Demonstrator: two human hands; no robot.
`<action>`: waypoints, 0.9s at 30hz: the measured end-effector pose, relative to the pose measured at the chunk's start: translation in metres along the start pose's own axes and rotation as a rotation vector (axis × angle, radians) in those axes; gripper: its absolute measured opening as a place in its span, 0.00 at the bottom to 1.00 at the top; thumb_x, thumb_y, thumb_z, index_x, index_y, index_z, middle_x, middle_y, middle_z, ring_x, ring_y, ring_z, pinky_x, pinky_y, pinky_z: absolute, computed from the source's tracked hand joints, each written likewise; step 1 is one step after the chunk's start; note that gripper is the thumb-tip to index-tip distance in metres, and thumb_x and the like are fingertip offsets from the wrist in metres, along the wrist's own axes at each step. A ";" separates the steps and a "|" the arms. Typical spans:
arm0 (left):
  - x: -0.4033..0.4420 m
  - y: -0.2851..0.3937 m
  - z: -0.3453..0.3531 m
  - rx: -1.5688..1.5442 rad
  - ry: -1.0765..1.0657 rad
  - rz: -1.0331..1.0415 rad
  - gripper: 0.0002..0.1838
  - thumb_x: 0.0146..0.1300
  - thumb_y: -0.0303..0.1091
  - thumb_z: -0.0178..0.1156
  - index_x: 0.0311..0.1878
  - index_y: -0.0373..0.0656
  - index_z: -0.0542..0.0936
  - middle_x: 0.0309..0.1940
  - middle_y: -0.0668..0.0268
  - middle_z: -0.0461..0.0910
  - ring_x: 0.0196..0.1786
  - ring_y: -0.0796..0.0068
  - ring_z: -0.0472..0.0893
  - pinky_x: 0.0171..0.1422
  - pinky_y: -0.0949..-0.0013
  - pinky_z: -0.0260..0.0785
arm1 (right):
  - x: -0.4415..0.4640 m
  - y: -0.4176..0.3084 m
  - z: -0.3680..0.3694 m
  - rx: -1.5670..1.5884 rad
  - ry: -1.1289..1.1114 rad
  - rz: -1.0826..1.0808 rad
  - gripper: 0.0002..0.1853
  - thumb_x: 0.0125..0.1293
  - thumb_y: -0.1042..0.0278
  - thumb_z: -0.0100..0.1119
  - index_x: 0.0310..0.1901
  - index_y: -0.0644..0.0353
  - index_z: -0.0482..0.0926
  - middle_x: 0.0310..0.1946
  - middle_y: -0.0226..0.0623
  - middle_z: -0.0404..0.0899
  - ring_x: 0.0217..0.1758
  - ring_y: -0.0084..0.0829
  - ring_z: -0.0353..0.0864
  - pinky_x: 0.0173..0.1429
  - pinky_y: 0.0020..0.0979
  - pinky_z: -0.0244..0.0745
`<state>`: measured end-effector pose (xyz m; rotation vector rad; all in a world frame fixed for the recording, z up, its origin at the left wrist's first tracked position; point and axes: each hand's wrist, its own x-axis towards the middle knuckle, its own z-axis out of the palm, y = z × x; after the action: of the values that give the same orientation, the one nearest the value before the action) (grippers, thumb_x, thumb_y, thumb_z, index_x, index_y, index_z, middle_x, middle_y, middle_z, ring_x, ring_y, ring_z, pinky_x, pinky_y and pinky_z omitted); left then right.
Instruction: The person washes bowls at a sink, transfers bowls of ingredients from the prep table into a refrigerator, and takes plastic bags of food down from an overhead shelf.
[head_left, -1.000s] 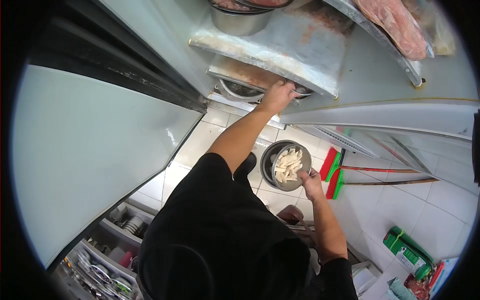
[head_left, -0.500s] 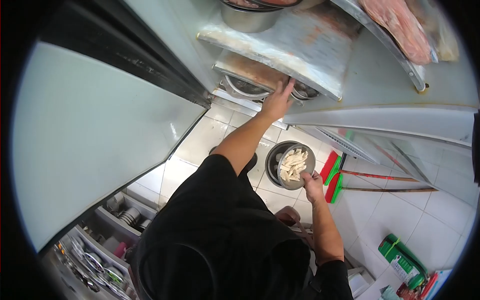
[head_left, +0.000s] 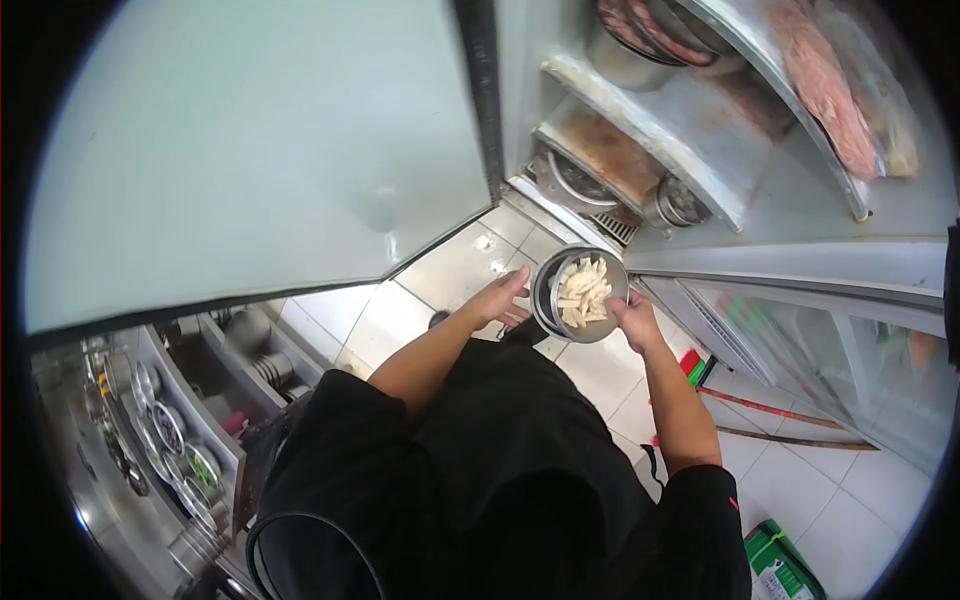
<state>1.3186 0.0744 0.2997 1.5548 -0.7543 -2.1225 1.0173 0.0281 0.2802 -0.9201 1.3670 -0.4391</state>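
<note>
Here's the left hand (head_left: 500, 300), fingers spread, just beside one dark round pot (head_left: 544, 290) at its three o'clock, while the right hand (head_left: 637, 318) pinches one smooth metal bowl (head_left: 617, 278) over that pot, thumb on the rim, other fingers hidden, pale sticks (head_left: 585, 290) heaped inside, too jumbled to count! Beyond, from the left hand, two slim handles (head_left: 770, 405) lie at four o'clock, two round vessels (head_left: 683, 200) at one and two.

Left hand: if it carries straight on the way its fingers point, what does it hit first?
Probably the side of the dark pot behind the bowl of pale strips; depth between the left hand and pot is unclear.
</note>
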 end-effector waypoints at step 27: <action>0.014 0.057 0.219 0.011 0.677 0.168 0.37 0.62 0.21 0.47 0.75 0.47 0.52 0.32 0.57 0.80 0.19 0.74 0.77 0.17 0.71 0.64 | 0.007 -0.116 -0.126 -0.379 -0.275 0.086 0.27 0.73 0.50 0.48 0.57 0.68 0.74 0.49 0.49 0.79 0.46 0.38 0.82 0.45 0.39 0.80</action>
<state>1.1054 0.0629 0.3765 1.9636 -0.6172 -1.3319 0.9260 -0.0845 0.3725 -1.1779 1.2497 0.0187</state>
